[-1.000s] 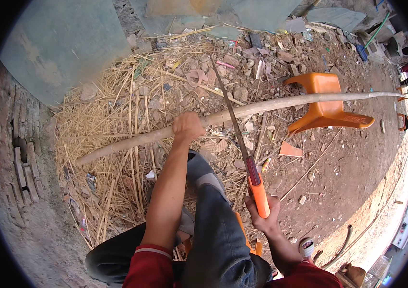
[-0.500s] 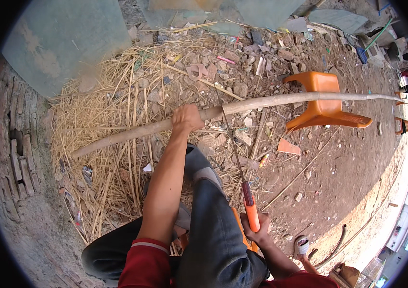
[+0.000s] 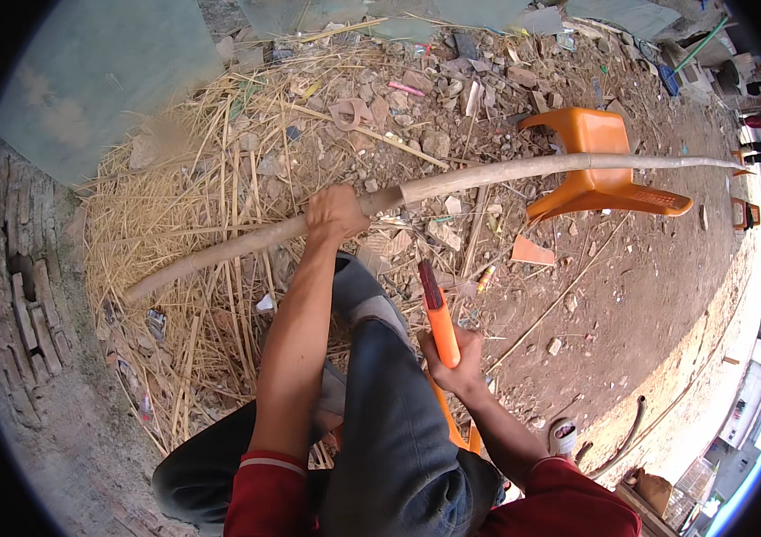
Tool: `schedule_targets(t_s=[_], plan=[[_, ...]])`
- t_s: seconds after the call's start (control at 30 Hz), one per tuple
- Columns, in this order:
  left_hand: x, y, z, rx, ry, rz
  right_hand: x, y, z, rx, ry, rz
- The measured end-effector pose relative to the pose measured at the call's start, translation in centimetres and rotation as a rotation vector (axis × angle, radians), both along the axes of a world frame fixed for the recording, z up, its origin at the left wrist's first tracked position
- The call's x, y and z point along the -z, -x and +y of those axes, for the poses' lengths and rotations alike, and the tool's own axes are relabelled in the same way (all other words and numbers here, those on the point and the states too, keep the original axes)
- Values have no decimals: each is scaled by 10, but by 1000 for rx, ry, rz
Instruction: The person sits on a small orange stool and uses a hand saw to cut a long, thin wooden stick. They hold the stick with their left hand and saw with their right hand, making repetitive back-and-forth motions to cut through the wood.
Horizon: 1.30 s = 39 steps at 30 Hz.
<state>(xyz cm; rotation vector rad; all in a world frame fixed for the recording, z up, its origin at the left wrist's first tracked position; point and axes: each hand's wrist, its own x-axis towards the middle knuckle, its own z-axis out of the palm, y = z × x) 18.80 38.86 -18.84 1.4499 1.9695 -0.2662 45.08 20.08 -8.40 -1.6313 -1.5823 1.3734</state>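
Note:
A long, slightly bent wooden pole (image 3: 497, 172) runs from the straw at left across to the far right. My left hand (image 3: 335, 215) is closed around it left of the middle, with the arm reaching down onto it. Just right of that hand, a short darker stretch ends at a sharp edge on the pole. In my right hand (image 3: 457, 360) is the orange grip of a handsaw (image 3: 441, 329), below the pole and pointing up toward it. Its blade can hardly be made out now. Farther right, the pole passes over an orange plastic chair (image 3: 597, 134).
Dry straw (image 3: 192, 206) covers the ground at left, beside a worn brick wall (image 3: 31, 304). Broken bricks and rubble (image 3: 438, 143) lie beyond the pole. Grey-green sheets (image 3: 103, 80) lean at the back. My bent knee (image 3: 389, 385) rises between my arms.
My right hand has moved up and left with the handsaw, bringing the grip nearer the pole. The blade, plain before, hardly shows now. My left hand keeps its hold.

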Motion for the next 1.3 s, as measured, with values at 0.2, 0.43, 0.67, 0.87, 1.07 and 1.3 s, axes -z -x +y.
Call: schedule_targets(t_s=[0.2, 0.43, 0.67, 0.87, 1.07, 1.3], plan=[[-6, 0, 2, -48, -83, -2, -10, -27, -28, -58, -72, -79], [-2, 12, 18, -28, -116, 47, -12, -22, -36, -52, -24, -8], [-22, 4, 56, -41, -176, 62, 9, -36, -42, -103, -188, 5], [-18, 4, 46, -33, -244, 45, -31, -33, -37, -24, -73, -63], [-14, 6, 42, -12, -147, 60, 3, 6, 31, 44, -25, -62], [-8, 1, 29, -42, -97, 8, -3, -16, 6, 36, 13, -31]])
